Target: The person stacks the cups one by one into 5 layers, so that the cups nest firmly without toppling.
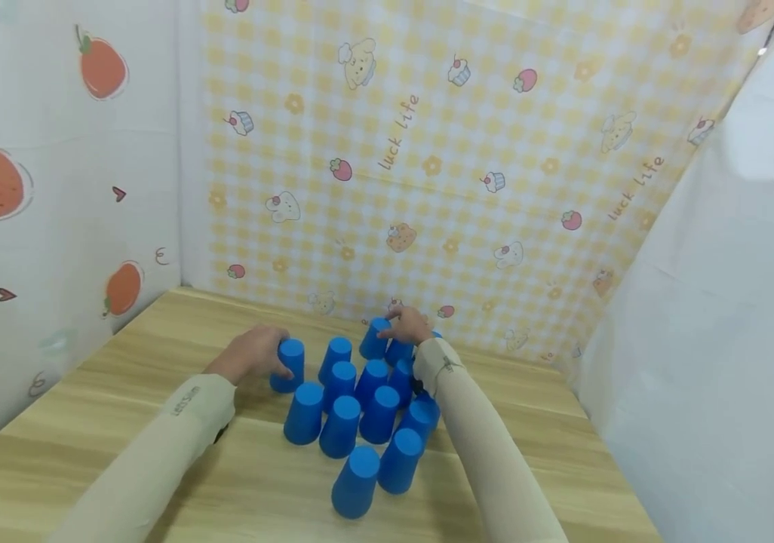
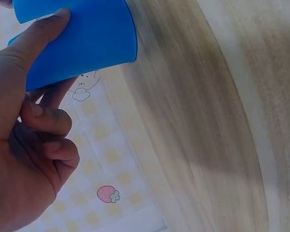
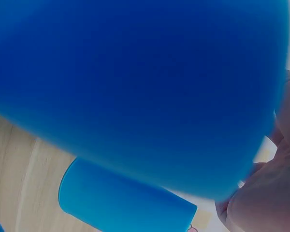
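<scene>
Wood-grain table (image 1: 543, 422), checked yellow backdrop (image 1: 455, 226), fruit-printed left sheet (image 1: 81, 234), white right sheet (image 1: 720, 339)

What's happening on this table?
A person's left hand grips a blue cup at the left edge of a cluster of upside-down blue cups on a wooden table. The right hand is at a cup at the back; whether it grips that one is unclear. The cups stand separately, unstacked.
</scene>
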`<state>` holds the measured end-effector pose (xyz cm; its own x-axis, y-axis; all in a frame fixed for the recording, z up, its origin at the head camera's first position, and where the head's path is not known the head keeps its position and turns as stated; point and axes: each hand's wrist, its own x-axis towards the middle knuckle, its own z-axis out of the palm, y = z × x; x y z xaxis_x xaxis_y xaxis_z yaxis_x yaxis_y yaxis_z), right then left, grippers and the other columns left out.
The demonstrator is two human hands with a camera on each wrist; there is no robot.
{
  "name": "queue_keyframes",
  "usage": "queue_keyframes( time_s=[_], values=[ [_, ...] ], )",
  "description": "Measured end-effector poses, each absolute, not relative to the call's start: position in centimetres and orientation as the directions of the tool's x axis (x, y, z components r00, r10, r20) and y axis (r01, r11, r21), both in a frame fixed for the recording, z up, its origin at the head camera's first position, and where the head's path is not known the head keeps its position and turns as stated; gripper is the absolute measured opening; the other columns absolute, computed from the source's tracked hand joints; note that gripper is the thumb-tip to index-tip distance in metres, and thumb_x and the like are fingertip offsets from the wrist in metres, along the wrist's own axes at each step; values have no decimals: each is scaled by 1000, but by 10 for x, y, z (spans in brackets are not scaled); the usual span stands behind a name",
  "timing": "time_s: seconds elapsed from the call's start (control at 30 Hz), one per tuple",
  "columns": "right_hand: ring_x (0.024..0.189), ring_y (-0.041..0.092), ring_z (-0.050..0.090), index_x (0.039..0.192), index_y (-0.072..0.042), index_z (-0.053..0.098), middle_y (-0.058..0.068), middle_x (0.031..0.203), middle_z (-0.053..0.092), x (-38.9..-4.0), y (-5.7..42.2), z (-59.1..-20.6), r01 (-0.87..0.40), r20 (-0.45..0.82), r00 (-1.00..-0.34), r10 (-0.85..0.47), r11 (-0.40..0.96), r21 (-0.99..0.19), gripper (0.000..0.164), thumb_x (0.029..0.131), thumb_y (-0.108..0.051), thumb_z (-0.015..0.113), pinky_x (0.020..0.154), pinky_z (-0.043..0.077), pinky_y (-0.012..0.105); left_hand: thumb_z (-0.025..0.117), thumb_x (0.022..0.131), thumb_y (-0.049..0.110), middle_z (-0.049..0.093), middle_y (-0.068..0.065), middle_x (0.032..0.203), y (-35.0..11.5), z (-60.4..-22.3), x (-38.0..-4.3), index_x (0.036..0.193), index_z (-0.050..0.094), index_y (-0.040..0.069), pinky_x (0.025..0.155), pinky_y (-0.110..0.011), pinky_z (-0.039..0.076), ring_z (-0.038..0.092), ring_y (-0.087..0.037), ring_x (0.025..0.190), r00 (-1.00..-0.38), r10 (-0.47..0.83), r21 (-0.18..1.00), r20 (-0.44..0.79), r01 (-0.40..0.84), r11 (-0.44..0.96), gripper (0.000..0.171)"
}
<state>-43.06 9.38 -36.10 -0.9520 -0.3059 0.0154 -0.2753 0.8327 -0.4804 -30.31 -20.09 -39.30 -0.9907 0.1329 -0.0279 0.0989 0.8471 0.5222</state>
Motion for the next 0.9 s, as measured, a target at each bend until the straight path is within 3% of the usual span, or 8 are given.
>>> queue_keyframes(
  time_s=[0.4, 0.7, 0.9],
  values=[
    [131, 40, 47, 134, -6, 60, 19, 142, 53, -412, 102, -352, -302, 12, -939, -343, 808, -507, 51, 89, -24, 75, 104, 41, 57, 88, 75, 29, 64, -2, 90, -202, -396, -301, 99, 65, 11, 78, -45, 55, 61, -21, 83, -989, 146, 517, -5, 123, 847, 38],
    [129, 40, 50, 137, -6, 57, 20, 143, 51, -394, 101, -339, -404, 32, -896, -443, 783, -472, 53, 89, -19, 75, 101, 46, 51, 87, 76, 27, 64, -2, 94, -211, -396, -305, 101, 65, 12, 77, -45, 54, 61, -20, 87, -973, 229, 554, -6, 187, 811, 37],
    [133, 41, 45, 139, -6, 54, 19, 146, 47, -374, 101, -328, -436, 36, -878, -477, 767, -472, 59, 87, -21, 77, 103, 43, 55, 84, 79, 21, 65, -8, 100, -220, -382, -319, 111, 63, 1, 84, -50, 53, 63, -26, 94, -949, 312, 561, -50, 232, 795, 42]
  ],
)
